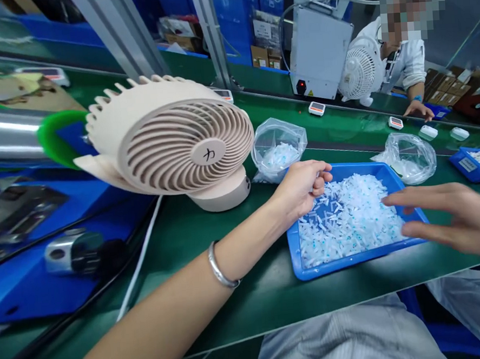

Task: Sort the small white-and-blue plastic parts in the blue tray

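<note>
The person's left hand (299,189) has its fingers curled in above one rectangular blue plastic tray (296,254); whether they pinch anything cannot be told. The right hand (456,215) spreads its fingers apart over the tray's right side. Inside lie small white and pale-blue plastic pieces (359,210), too many to count. Around the tray, on the green table (263,292), are two clear plastic bags (288,130) and one round beige plastic fan (172,143).

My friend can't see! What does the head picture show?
A person's curled left hand and open right hand are at a blue tray of small pale pieces on a green table. A beige fan stands to the left.
</note>
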`<state>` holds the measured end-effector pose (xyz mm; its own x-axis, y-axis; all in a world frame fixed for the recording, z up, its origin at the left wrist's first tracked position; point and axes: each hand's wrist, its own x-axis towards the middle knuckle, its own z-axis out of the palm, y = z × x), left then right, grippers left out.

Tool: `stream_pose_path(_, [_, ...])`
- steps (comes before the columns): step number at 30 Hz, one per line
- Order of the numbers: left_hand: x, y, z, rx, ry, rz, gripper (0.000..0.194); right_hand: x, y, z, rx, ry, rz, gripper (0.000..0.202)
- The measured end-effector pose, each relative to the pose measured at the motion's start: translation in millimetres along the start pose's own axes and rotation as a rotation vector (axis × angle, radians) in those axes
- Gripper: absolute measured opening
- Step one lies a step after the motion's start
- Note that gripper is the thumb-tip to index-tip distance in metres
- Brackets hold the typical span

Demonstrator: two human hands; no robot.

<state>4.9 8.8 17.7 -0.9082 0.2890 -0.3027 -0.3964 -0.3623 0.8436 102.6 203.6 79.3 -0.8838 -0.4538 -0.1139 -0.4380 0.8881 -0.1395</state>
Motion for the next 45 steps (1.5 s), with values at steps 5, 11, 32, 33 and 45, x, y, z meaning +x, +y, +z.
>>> stream_pose_path(5, [0.0, -0.4, -0.3, -0.018, -0.008, 0.0, 0.016, 57.8, -2.6, 18.3, 0.071, -0.112, -0.133, 0.023])
stream_pose_path(11, [-0.3, -2.1, -0.9, -0.009, 0.039, 0.038, 0.013, 104.9, -26.2, 40.0, -0.15, -0.373, -0.216, 0.018])
stream_pose_path(32, [-2.3, 0.1, -2.8, 0.017, 0.144, 0.087, 0.004, 124.9, -1.9, 43.6, 0.016, -0.101, -0.155, 0.019])
stream_pose_path(33, [-2.1, 0.1, -3.0, 0.019, 0.144, 0.086, 0.007, 124.2, 1.5, 39.7, 0.026, -0.044, -0.137, 0.019])
stream_pose_path(45, [-1.9, -0.6, -2.2, 0.077, 0.155, 0.086, 0.009, 111.8, 17.8, 24.9, -0.055, -0.33, 0.207, 0.021])
